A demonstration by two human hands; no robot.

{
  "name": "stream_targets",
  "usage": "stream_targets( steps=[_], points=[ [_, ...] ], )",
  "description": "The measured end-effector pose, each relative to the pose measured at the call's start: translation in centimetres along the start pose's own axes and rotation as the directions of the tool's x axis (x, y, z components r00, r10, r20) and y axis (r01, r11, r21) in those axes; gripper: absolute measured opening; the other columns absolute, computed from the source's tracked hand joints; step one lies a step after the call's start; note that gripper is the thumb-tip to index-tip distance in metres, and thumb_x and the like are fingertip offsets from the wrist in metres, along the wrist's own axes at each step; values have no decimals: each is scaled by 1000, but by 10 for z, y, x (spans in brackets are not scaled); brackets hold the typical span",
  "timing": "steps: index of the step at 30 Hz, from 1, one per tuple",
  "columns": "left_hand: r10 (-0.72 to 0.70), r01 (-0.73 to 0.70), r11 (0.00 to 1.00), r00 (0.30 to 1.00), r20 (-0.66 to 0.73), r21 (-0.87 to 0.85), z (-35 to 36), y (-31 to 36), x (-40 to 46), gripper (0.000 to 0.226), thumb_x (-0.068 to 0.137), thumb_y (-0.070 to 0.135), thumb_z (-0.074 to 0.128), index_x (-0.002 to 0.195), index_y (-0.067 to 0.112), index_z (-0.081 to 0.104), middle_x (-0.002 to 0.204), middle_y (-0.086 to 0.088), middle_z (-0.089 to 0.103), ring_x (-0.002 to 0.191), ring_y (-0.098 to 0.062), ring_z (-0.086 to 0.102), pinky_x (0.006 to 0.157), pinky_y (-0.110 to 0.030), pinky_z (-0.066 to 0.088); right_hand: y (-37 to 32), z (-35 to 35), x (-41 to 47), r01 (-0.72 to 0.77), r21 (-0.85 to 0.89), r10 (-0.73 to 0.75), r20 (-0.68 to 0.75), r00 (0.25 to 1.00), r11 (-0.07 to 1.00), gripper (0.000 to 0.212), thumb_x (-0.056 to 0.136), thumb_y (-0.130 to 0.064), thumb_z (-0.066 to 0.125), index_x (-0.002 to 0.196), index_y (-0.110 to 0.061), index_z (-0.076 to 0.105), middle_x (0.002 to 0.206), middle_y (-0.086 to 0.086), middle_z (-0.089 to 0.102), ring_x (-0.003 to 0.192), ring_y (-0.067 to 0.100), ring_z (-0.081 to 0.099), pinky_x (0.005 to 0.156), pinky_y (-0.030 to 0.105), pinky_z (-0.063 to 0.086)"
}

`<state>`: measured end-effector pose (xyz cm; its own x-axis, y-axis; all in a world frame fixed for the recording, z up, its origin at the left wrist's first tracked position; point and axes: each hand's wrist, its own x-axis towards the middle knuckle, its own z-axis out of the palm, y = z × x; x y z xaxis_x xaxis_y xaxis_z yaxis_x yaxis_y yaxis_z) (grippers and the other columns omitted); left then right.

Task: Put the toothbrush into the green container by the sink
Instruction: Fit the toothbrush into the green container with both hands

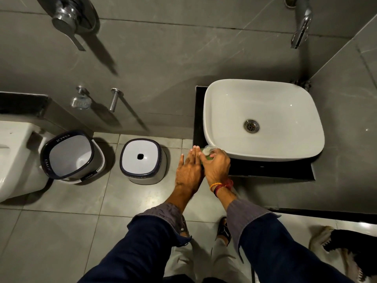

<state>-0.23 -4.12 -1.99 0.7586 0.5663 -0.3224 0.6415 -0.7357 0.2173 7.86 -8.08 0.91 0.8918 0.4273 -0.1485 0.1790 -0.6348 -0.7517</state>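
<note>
— Seeing the green container (208, 157)?
— Barely; it sits between both hands, beside the sink (263, 119). Right hand (217, 167) curls around it; left hand (188, 169) lies flat, fingers extended. Toothbrush hidden.

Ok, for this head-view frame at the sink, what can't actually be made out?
- Green container: only a sliver shows between the hands; its opening is covered by the right hand.
- Toothbrush: not identifiable; a pale object at the right hand's fingers is too small to name.
- Left hand: contact with the container is hidden behind the hand itself.
- Tap: cut off by the top edge.
</note>
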Motion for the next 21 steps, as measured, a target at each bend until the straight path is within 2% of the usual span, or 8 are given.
stream_targets(
  steps=[2,5,7,9,13,15,21],
  points=[
    [-3,3,1000,1000,-10,-8,1,0,0,81,104,37,46,158,5,-6,168,-15,-5,156,-28,0,126,-49,5,2,0,-1,5,31,-4,-21,1000,999,33,75,-29,84,89,-3,70,93,11,72,84,24,68,77,31,58],
    [-21,21,999,1000,-8,-29,2,-2,1,83,104,43,44,158,5,-7,168,-14,-3,156,-28,3,127,-47,6,8,1,0,15,74,-14,-19,1000,997,20,72,-15,86,78,-5,69,84,9,69,72,20,66,68,28,58],
    [-24,24,1000,1000,-10,-20,3,-3,2,83,104,45,42,158,5,-6,168,-14,-3,156,-27,3,126,-47,6,9,2,2,21,64,-19,-28,999,998,21,71,-15,86,71,-6,66,76,6,67,64,16,60,65,30,59],
    [-18,18,1000,1000,-6,-21,3,-4,2,81,104,44,42,158,4,-5,168,-14,-4,156,-27,3,126,-46,6,7,5,3,-13,43,15,-43,999,999,25,71,-22,86,71,-6,67,73,5,67,65,18,61,66,32,59],
    [5,-4,1000,1000,-15,7,3,-4,1,79,104,34,45,158,4,-5,168,-16,-4,156,-28,1,126,-47,5,3,9,2,-48,4,49,-74,996,999,31,72,-32,85,80,-7,69,79,9,71,71,21,64,69,37,61],
    [17,-16,1000,1000,-9,21,3,-3,0,79,104,32,46,158,4,-5,168,-16,-6,156,-29,-1,127,-48,5,3,5,-1,-33,-20,32,-70,997,999,36,73,-35,85,89,-6,68,89,11,71,80,24,67,73,37,61],
    [12,-12,999,1000,-3,35,3,1,1,80,104,26,48,158,7,-8,168,-16,-11,155,-30,-5,126,-50,7,11,-15,-24,180,-161,-181,7,983,970,55,83,-33,73,132,-14,57,128,4,58,105,25,66,85,40,61]
  ],
)
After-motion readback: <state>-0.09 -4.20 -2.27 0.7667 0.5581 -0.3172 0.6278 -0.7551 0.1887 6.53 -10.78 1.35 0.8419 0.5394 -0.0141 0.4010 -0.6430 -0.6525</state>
